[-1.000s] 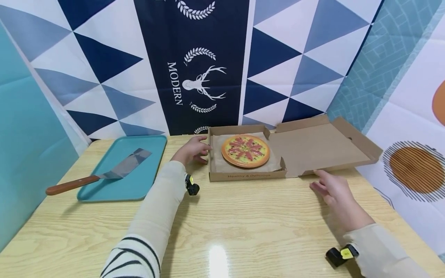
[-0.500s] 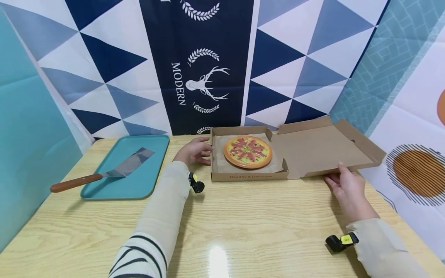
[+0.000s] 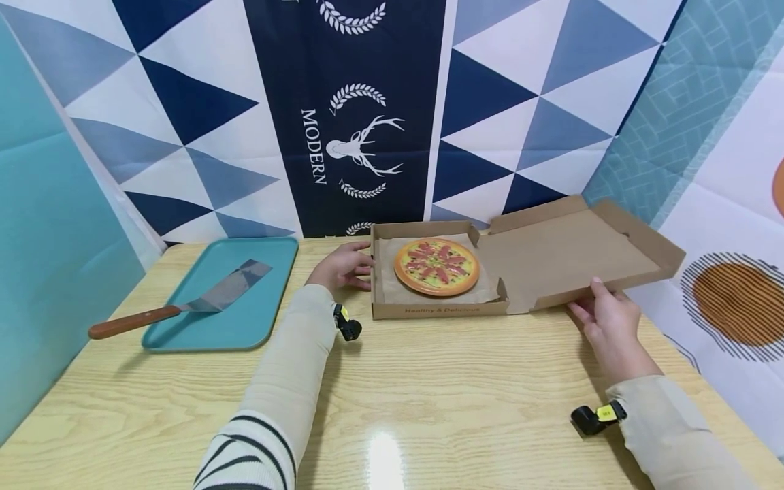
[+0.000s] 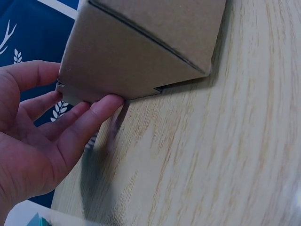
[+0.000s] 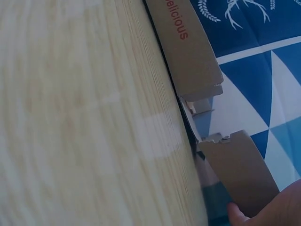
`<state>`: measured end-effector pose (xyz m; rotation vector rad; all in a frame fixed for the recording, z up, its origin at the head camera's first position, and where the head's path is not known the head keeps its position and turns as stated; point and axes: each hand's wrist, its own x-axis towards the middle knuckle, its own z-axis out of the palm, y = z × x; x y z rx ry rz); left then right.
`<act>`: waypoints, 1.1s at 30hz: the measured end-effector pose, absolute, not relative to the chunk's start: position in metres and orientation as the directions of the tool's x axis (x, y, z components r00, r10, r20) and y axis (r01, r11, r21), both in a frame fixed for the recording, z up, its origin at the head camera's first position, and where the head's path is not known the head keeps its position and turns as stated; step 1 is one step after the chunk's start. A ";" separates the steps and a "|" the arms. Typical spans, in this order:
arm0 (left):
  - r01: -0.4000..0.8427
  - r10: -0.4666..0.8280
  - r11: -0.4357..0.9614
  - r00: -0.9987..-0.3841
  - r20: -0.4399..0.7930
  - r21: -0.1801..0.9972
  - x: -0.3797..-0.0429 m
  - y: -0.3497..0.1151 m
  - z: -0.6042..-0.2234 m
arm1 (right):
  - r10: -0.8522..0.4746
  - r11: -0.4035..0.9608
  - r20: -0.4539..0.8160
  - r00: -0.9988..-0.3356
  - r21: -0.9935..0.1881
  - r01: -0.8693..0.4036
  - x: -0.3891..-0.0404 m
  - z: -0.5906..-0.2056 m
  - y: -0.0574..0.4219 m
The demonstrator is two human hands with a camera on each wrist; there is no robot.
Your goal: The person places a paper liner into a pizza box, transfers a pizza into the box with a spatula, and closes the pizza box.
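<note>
A cardboard pizza box [image 3: 439, 311] lies unfolded on the table, its lid [image 3: 551, 255] laid over to the right and tilted up off the tabletop. Inside, on brown paper, sits a small pizza [image 3: 437, 267] with an orange rim and red strips on top. My left hand [image 3: 340, 267] touches the box's left side wall with extended fingers; the left wrist view shows its fingertips [image 4: 108, 104] along the wall's edge. With thumb above and fingers below, my right hand [image 3: 606, 320] pinches the lid's front flap. The right wrist view shows only part of that hand [image 5: 277, 209] at the flap.
At the left, a teal tray [image 3: 269, 299] lies on the wooden table [image 3: 429, 408]. A spatula [image 3: 226, 289] rests across it, its wooden handle jutting past the tray's left edge. A patterned backdrop [image 3: 373, 102] stands close behind the box and tray.
My right hand has moved right along the lid's front edge and now pinches it. The lid's outer end has risen slightly. My left hand stays at the box's left wall.
</note>
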<state>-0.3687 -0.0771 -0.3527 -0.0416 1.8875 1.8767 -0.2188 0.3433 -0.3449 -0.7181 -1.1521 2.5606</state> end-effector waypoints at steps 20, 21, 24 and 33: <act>-0.321 0.291 0.110 -0.894 -0.340 0.941 -0.364 -0.074 -0.353 | 0.446 -0.567 -0.168 -0.879 -0.813 -0.132 -0.219 -0.339 0.339; -0.318 0.292 0.112 -0.895 -0.337 0.942 -0.363 -0.074 -0.353 | 0.446 -0.561 -0.154 -0.882 -0.816 -0.141 -0.219 -0.339 0.339; -0.311 0.292 0.120 -0.897 -0.333 0.943 -0.361 -0.073 -0.352 | 0.446 -0.552 -0.119 -0.887 -0.816 -0.169 -0.219 -0.338 0.339; -0.305 0.289 0.123 -0.899 -0.328 0.944 -0.356 -0.072 -0.350 | 0.489 -0.490 -0.054 -0.870 -0.842 -0.224 -0.222 -0.334 0.333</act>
